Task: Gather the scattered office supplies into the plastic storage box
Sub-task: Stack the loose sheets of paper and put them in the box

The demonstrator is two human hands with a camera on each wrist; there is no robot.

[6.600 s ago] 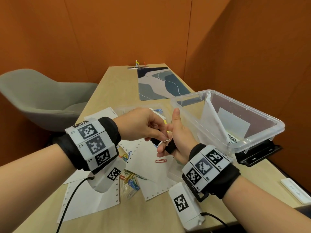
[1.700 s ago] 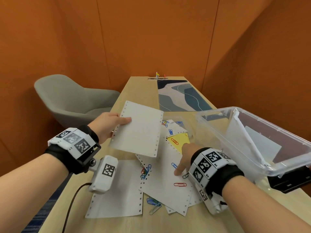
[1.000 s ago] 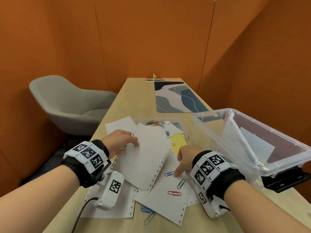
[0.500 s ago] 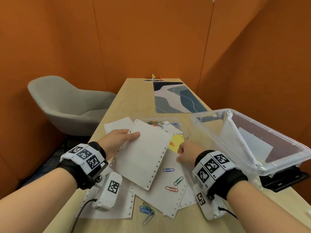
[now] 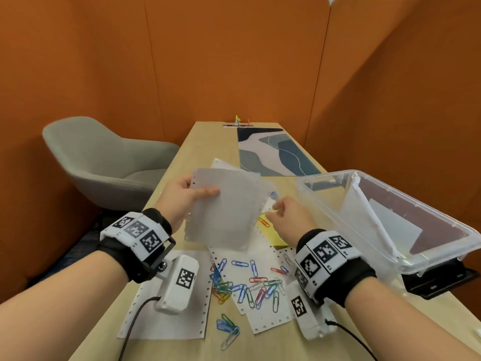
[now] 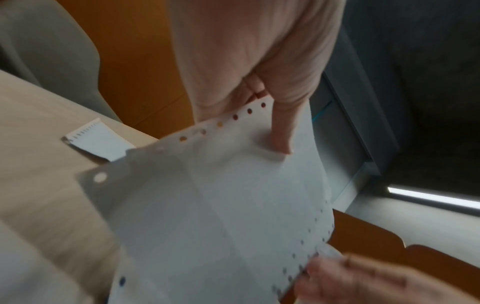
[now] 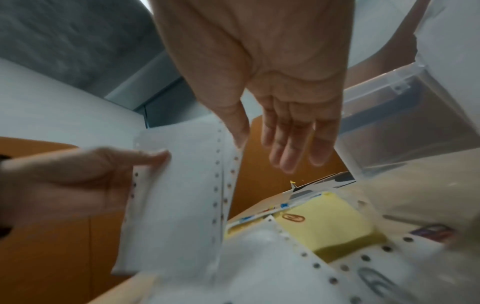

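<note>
Left hand [image 5: 182, 201] is pinching the perforated sheet [image 5: 226, 212] up over the counter [image 5: 205, 142], right hand [image 5: 289, 217] thumb touching its edge, fingers [image 7: 291, 144] relaxed. Floppy paper's probably gonna snag the storage box [image 5: 325, 204] rim going in.

My left hand [image 5: 183, 198] is raised before me, thumb laid across the near face of a sheet [image 5: 226, 212], fingers behind it in a pinch. My right hand [image 5: 289, 217] reaches toward the sheet's right edge, fingers extended and relaxed, thumb at that edge. Both wrists carry banded cuffs.
</note>
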